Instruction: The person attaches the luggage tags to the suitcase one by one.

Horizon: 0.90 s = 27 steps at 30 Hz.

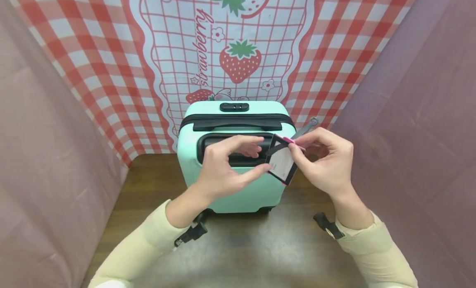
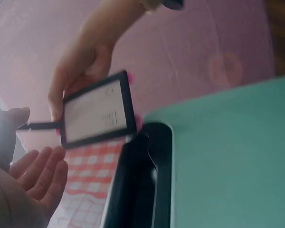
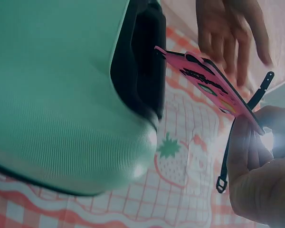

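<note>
1. Luggage tag [image 1: 281, 162]: held in the air above the table [image 1: 238, 251], overlapping the right end of the suitcase's recess in the head view. It is tilted; a white card shows in its black frame. The right-wrist view shows a pink reverse with raised lettering.
2. Right hand [image 1: 325, 160]: pinches the tag by one end between thumb and fingers.
3. Left hand [image 1: 232, 168]: spread wide, thumb and fingers well apart, beside the tag's opposite side. Contact with the tag or its strap cannot be confirmed.
4. Strap [image 3: 261, 90]: black, attached to the tag; its holed end is free near the left hand, and its buckle [image 3: 222, 184] hangs beside the right.
5. Suitcase [image 1: 238, 195]: mint green, upright near the table's back edge, with black carry handle [image 1: 238, 123], combination lock [image 1: 234, 107] and black recess [image 1: 206, 142].
6. Backdrop: red-and-white strawberry cloth [image 1: 239, 63] behind the table; plain pinkish drapes [image 1: 48, 135] at its left and right edges.
</note>
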Each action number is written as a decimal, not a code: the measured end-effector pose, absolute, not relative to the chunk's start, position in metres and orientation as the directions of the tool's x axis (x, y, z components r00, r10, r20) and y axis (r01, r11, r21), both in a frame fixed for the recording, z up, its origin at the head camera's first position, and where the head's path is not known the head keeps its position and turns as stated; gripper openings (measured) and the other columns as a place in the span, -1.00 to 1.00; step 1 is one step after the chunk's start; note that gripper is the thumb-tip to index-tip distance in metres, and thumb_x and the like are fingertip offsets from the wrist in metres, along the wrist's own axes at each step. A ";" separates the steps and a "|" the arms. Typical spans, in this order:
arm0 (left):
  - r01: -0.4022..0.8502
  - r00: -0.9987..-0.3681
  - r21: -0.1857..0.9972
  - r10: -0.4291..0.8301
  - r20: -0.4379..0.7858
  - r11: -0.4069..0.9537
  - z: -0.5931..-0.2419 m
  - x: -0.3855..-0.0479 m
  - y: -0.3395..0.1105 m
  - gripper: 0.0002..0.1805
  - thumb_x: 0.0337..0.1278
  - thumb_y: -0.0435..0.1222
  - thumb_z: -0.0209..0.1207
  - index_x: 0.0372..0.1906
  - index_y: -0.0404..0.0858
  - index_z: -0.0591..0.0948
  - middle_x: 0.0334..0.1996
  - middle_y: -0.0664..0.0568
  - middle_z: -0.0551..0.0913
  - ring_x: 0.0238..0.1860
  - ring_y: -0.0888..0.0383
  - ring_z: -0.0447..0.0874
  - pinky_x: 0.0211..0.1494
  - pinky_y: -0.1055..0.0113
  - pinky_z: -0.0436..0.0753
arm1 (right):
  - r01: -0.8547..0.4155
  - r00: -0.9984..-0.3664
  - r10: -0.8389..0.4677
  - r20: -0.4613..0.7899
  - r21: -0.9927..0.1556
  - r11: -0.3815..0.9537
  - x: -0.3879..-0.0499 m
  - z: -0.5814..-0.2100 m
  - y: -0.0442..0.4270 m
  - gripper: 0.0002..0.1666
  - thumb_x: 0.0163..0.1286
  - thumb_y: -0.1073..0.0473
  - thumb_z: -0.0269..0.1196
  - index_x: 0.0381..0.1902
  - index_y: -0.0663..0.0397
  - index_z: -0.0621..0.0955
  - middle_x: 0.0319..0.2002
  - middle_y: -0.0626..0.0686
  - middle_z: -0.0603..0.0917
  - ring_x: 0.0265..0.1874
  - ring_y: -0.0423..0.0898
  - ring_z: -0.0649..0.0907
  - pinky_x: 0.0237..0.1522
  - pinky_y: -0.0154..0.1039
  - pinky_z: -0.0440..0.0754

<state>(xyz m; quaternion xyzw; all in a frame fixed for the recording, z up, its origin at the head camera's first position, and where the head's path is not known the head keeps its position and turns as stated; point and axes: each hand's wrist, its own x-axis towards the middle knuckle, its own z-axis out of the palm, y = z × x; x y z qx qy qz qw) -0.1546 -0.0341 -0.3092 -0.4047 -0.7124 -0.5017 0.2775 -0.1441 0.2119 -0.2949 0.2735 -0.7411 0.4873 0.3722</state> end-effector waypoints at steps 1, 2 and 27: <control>0.851 -0.524 0.505 0.291 0.800 0.143 -0.308 -0.154 -0.029 -0.45 -0.04 -0.28 0.63 0.13 -0.28 0.75 -0.16 -0.07 0.88 -0.19 0.20 0.87 -0.01 0.40 0.80 | -0.778 -0.567 -0.050 0.822 -0.514 0.362 -0.144 -0.296 0.209 -0.88 0.11 0.52 0.47 -0.39 0.31 0.78 -0.43 -0.06 0.77 -0.45 -0.32 0.69 -0.24 -0.48 0.76; 0.847 -0.529 0.518 0.280 0.801 0.119 -0.306 -0.154 -0.025 -0.46 -0.04 -0.30 0.63 0.12 -0.30 0.75 -0.16 -0.08 0.88 -0.20 0.20 0.87 -0.02 0.41 0.80 | -0.785 -0.560 -0.054 0.827 -0.509 0.353 -0.144 -0.297 0.206 -0.89 0.12 0.52 0.47 -0.39 0.31 0.78 -0.43 -0.02 0.77 -0.44 -0.32 0.69 -0.23 -0.47 0.77; 0.760 -0.629 0.642 0.140 0.765 -0.096 -0.307 -0.163 -0.012 -0.81 0.20 -0.51 0.42 -0.09 -0.44 0.81 -0.17 -0.25 0.86 -0.13 -0.02 0.91 -0.02 0.21 0.86 | -0.815 -0.374 -0.043 0.926 -0.306 0.491 -0.149 -0.321 0.186 -0.82 0.24 0.24 0.39 -0.30 0.30 0.76 -0.52 0.08 0.71 -0.55 -0.24 0.65 -0.37 -0.55 0.65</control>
